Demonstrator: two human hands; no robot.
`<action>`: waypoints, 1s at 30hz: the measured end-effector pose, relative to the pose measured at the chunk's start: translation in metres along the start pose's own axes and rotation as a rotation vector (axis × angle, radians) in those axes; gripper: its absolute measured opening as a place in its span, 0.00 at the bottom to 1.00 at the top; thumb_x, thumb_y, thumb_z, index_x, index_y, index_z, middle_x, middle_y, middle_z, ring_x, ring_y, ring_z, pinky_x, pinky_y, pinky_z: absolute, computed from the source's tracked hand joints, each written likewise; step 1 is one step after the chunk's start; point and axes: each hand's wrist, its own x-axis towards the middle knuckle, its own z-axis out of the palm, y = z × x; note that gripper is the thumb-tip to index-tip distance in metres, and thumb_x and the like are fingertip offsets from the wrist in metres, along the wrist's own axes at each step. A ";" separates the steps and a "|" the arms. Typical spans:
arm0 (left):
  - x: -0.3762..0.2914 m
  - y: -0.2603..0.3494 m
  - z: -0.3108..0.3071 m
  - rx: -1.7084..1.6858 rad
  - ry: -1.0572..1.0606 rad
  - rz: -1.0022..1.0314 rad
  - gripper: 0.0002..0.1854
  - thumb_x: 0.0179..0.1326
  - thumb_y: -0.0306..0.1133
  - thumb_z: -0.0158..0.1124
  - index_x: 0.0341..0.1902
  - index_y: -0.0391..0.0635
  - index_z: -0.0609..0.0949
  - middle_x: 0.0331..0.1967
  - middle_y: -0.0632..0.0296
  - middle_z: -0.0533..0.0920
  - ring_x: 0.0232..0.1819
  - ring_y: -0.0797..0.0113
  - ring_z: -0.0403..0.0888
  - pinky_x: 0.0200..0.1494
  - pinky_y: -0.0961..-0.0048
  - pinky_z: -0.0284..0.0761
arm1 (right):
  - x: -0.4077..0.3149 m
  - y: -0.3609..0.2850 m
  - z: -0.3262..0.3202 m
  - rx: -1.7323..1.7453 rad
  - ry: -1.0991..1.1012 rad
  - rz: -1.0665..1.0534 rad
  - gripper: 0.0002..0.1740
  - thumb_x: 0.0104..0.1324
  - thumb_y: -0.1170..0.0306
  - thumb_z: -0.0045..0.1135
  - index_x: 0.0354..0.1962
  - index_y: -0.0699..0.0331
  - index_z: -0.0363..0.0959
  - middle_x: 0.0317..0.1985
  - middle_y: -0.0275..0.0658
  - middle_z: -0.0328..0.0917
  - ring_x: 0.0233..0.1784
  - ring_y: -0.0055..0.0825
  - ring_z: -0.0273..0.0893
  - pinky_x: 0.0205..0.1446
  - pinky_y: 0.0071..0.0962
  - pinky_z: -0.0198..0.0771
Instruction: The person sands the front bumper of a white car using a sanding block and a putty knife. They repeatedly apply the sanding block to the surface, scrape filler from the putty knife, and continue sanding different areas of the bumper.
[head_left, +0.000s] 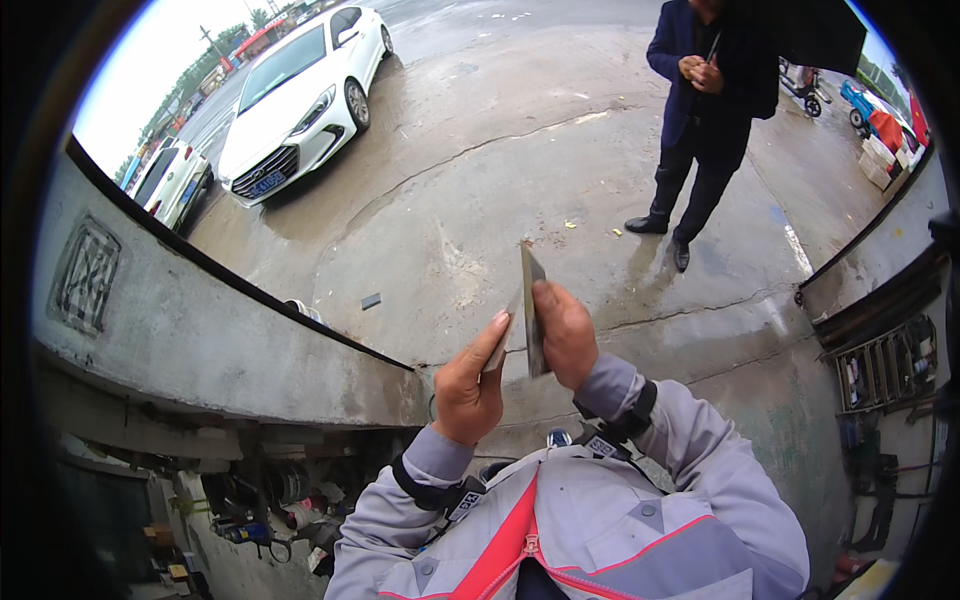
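My left hand (469, 386) grips a thin flat plate (501, 346), its thumb lying along the near face. My right hand (566, 334) holds a second flat plate (529, 315), which stands on edge and shows a pale tan rim and a darker grey face. The two plates are raised in front of my chest, close together and apart by a narrow gap at their middle. Their material cannot be told from here. On the concrete beyond my left hand lies a small dark grey block (370, 301).
A person (701, 112) in dark clothes stands ahead to the right, hands together. A white car (300, 105) is parked ahead left. A low concrete wall (225, 337) borders the left, with clutter (262, 517) behind it. A rack (889, 364) stands at right on the wet concrete ground (465, 187).
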 end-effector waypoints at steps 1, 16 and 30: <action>0.001 -0.002 -0.003 -0.041 0.033 -0.037 0.21 0.68 0.16 0.56 0.64 0.36 0.80 0.57 0.45 0.84 0.59 0.55 0.85 0.60 0.70 0.78 | -0.014 0.002 0.004 -0.069 -0.042 -0.012 0.27 0.79 0.52 0.51 0.56 0.70 0.74 0.41 0.35 0.81 0.42 0.13 0.73 0.45 0.20 0.72; 0.017 -0.007 -0.035 0.302 0.007 0.184 0.27 0.53 0.11 0.56 0.58 0.35 0.83 0.58 0.43 0.83 0.64 0.44 0.80 0.66 0.57 0.76 | -0.026 -0.019 -0.037 -0.563 -0.105 -0.808 0.10 0.67 0.75 0.58 0.46 0.66 0.80 0.30 0.42 0.77 0.28 0.32 0.75 0.31 0.33 0.71; 0.032 0.001 -0.076 0.622 -0.369 0.521 0.16 0.57 0.24 0.67 0.50 0.41 0.86 0.53 0.52 0.86 0.61 0.50 0.83 0.60 0.59 0.81 | 0.026 -0.046 -0.073 -1.224 -0.030 -0.686 0.12 0.60 0.78 0.61 0.42 0.63 0.79 0.44 0.43 0.78 0.43 0.37 0.81 0.45 0.35 0.80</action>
